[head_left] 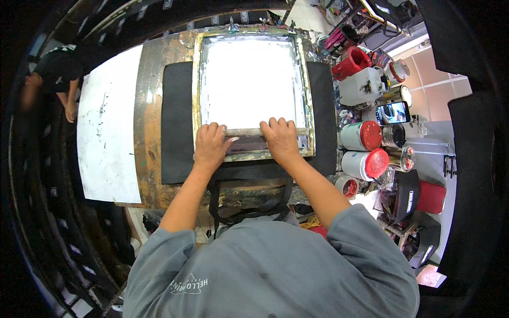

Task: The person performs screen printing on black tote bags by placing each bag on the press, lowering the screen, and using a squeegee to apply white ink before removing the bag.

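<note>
A screen-printing frame (pixel 196 85) lies flat in front of me, its mesh (pixel 249 79) bright white over most of its area. Across the near end of the mesh runs a squeegee (pixel 245 132) with a worn wooden handle. My left hand (pixel 210 146) grips its left end, fingers curled over the far side. My right hand (pixel 281 140) holds it the same way toward the right end. Under the frame is a black fabric bag (pixel 177 122), its straps (pixel 214 204) hanging toward me over the near table edge. The squeegee's blade is hidden.
The paint-stained wooden table (pixel 150 106) carries a white board (pixel 108 127) on the left. Along the right stand red-lidded tubs (pixel 369 135), a translucent jug (pixel 360 87), a red bucket (pixel 351 62) and a phone (pixel 393 113). Another person (pixel 58 71) stands at far left.
</note>
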Motion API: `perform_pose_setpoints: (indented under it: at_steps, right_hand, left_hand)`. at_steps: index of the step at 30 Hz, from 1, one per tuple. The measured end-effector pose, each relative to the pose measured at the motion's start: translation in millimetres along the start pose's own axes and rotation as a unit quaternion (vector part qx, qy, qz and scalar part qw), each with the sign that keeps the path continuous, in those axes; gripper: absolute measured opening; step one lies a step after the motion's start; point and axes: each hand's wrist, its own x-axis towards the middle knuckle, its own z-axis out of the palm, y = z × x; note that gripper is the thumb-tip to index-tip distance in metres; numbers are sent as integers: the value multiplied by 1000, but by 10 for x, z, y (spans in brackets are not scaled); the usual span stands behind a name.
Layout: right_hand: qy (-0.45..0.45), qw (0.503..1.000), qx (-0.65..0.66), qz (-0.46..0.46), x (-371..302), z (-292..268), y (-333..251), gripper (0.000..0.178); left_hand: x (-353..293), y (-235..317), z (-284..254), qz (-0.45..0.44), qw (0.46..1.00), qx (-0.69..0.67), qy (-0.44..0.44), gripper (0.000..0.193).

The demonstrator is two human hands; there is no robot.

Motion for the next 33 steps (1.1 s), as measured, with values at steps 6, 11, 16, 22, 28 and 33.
perform_pose_setpoints:
  at_steps: [6,11,16,22,28,33]
  right_hand:
    - [-55,998,1,22,-40,-117,-34,25]
    - [-23,999,36,29,-389,-160,-279,49]
    - [-16,998,51,38,-259,-585,-276,59]
    - [119,992,-29,31,417,-1473,-128,58]
    - [169,985,-19,22,1286,-2328,156,52]
    - [185,982,4,32,1611,-2545,260,52]
  left_hand:
    - [-574,-73,-271,-196,977,49,-69,136]
    - [-1065,-439,79,-247,964,37,-89,99]
    - [-958,-238,-289,-276,956,-97,6,80]
    - [-227,127,-1163,-228,828,-466,213,83]
    - [-737,-448,-721,-388,917,78,45,104]
    - [-1372,-739,-345,-545,833,15,-93,89]
